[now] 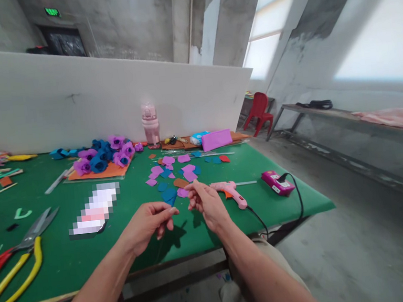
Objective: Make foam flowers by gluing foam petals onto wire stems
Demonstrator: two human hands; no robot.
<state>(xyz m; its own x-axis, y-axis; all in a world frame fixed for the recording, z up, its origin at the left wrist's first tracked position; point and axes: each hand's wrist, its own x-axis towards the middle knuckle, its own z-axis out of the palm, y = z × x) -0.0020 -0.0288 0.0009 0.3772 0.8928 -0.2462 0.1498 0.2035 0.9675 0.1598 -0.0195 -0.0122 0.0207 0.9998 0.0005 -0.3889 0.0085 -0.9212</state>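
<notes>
My left hand (147, 224) hovers over the green table (90, 258), fingers curled with thumb and forefinger pinched near a blue foam petal (169, 196); whether it holds the petal I cannot tell. My right hand (205, 201) is close beside it, fingers pinched on a small piece I cannot make out. Loose purple and blue foam petals (175, 170) lie just beyond both hands. A pink glue gun (229, 191) rests right of my right hand.
Finished purple and blue foam flowers (103, 156) sit on an orange sheet at the back. Yellow-handled pliers (13, 276) and scissors (33, 231) lie left. A pink bottle (150, 125), a pink power strip (277, 184), a white partition and a red chair (259, 111) stand behind.
</notes>
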